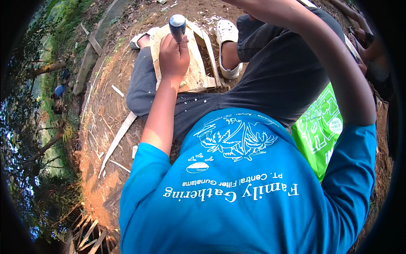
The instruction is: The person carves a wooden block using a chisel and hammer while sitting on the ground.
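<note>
My left hand (173, 61) is closed around the dark handle of an upright tool, likely a chisel (177, 26), with a shiny metal cap on top. Its lower end is hidden by my hand. Under that hand lies a pale wooden workpiece (194, 67) with raised edges, set between my legs and touching my left thigh. My right forearm (275, 15) reaches up across the top of the head view, and the right hand is past the upper edge.
White clogs (227, 31) are on my feet. A green printed bag (319, 125) is by my right hip. Another person's arm (372, 51) shows at far right. Wood strips (118, 139) and shavings lie on the dirt at left, near a long timber (91, 51).
</note>
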The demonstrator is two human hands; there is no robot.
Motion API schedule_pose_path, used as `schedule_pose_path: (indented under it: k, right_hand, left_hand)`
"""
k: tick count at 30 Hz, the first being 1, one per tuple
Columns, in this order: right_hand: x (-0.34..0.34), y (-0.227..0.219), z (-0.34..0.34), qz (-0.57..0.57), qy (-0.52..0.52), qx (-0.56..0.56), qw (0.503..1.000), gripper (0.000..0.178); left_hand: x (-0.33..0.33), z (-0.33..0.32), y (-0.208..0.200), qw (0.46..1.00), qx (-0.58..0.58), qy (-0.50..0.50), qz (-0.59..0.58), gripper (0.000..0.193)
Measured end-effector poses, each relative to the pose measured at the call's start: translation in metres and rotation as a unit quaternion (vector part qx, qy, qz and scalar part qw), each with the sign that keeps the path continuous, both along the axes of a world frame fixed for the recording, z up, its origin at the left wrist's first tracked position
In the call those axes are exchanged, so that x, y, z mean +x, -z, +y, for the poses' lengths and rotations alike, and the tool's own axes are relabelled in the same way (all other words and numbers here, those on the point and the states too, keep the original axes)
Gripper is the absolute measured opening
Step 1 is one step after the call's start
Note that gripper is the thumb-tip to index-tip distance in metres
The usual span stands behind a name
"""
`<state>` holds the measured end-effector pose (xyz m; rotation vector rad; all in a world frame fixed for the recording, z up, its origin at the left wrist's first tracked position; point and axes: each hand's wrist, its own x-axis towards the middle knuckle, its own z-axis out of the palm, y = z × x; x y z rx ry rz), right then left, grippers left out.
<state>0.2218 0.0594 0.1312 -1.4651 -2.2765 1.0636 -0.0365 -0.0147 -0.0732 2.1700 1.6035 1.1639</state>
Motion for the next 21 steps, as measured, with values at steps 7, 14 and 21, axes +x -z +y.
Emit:
schedule_pose_path:
  k: [7,14,21]
  right_hand:
    - [0.059,0.01,-0.091,0.255,0.068,-0.021,0.964,0.045]
    - [0.049,0.01,-0.108,0.177,-0.027,0.119,0.977,0.034]
    - [0.044,-0.006,-0.106,0.141,0.007,-0.021,0.99,0.039]
  left_hand:
    - [-0.002,0.002,-0.003,1.0,-0.011,-0.002,-0.004,0.014]
    - [0.0,0.005,-0.001,1.0,0.003,0.004,0.003,0.012]
    - [-0.003,0.006,0.002,0.999,-0.025,-0.005,0.028,0.031]
